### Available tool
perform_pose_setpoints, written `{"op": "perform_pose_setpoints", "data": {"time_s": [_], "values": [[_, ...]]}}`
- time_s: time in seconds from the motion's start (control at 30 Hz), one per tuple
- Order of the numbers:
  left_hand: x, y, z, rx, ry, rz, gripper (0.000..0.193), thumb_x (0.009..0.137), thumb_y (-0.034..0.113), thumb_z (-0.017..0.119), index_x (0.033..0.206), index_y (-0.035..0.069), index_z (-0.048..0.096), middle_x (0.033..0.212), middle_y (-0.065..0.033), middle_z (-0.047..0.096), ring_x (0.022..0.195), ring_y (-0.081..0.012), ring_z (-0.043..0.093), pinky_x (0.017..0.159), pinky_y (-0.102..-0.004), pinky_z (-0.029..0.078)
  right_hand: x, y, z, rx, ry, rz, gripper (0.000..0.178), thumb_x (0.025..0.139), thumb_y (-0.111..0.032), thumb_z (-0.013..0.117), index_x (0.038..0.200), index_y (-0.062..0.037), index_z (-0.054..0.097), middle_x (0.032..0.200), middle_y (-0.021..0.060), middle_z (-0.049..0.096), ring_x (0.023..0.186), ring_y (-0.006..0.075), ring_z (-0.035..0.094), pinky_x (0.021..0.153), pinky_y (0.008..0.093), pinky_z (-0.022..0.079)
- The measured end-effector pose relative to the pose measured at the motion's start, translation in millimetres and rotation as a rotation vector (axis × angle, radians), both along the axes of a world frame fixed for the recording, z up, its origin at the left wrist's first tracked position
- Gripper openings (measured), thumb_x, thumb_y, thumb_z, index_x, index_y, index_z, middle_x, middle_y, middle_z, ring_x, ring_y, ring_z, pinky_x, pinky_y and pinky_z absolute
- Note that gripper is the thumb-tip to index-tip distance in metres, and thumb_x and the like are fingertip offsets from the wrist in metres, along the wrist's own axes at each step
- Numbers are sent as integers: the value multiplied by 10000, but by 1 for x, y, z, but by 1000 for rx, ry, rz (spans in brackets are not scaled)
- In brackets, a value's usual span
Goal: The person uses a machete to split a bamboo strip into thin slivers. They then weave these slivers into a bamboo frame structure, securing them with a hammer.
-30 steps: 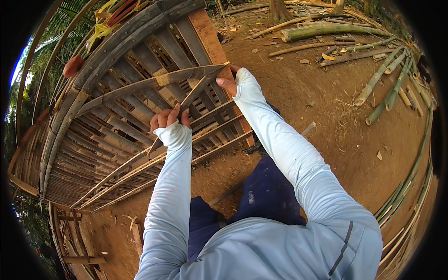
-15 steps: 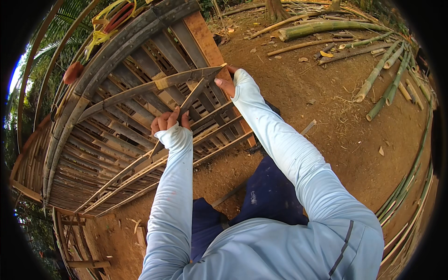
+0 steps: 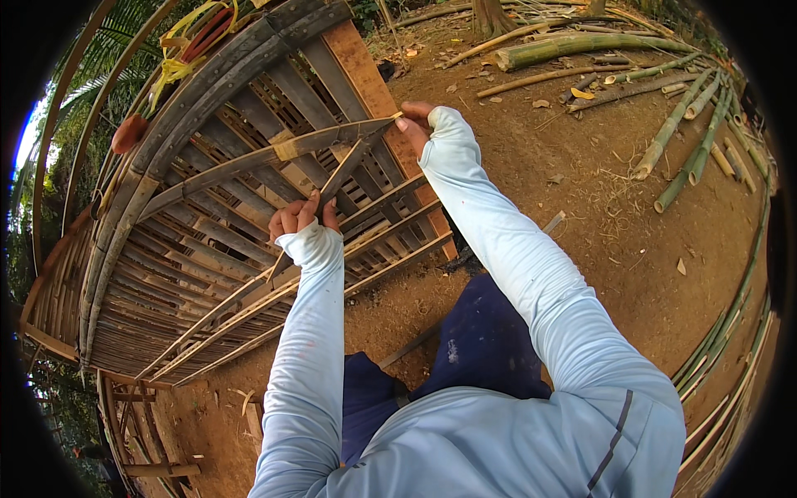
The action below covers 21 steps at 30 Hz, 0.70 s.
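My left hand [image 3: 300,217] is closed round a dark bamboo strip [image 3: 342,172] that slants up over a slatted bamboo frame. At the strip's upper end, a curved bamboo strip [image 3: 217,171] comes in from the left, and the two meet in a point. There my right hand [image 3: 420,126] pinches the tip with thumb and fingers; a small pale yellow bit shows at the pinch. A lighter band [image 3: 286,149] wraps the curved strip partway along. Under both hands lies the frame's row of dark slats [image 3: 249,104], with a brown board [image 3: 362,70] along its right end.
Thick curved rails [image 3: 154,149] edge the frame at the left, with yellow straps [image 3: 176,62] and a reddish-brown rounded object [image 3: 129,133] beyond. Cut bamboo poles [image 3: 573,51] lie on the ground at the far right. More long strips [image 3: 730,332] curve along the right edge.
My right hand has shifted slightly right and its wrist has risen, while its fingertips stay at the strips' pointed end. My left hand keeps its place on the dark strip.
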<state>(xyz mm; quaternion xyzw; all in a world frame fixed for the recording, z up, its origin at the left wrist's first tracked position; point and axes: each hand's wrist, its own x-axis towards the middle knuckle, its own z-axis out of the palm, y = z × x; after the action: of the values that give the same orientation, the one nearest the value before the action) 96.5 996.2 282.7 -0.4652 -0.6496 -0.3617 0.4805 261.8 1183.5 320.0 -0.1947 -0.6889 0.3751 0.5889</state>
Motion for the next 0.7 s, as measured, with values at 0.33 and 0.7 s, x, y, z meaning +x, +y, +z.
{"op": "perform_pose_setpoints", "data": {"time_s": [0.33,0.7], "values": [[1,0,1,-3,6,8,365,652,137,856,990,185,726,879,-16,635,923,-275,555,890,-496,369,12,8,18,244,-57,-13,140,834,-83,749,951,-6,745,813,176,725,708,206,699,659,287,518],[3,-1,4,-19,38,17,345,647,156,865,964,146,731,888,-48,625,900,-281,550,833,-459,394,8,13,17,271,-47,-17,98,837,-62,736,903,10,744,787,183,718,669,221,702,617,296,522]]}}
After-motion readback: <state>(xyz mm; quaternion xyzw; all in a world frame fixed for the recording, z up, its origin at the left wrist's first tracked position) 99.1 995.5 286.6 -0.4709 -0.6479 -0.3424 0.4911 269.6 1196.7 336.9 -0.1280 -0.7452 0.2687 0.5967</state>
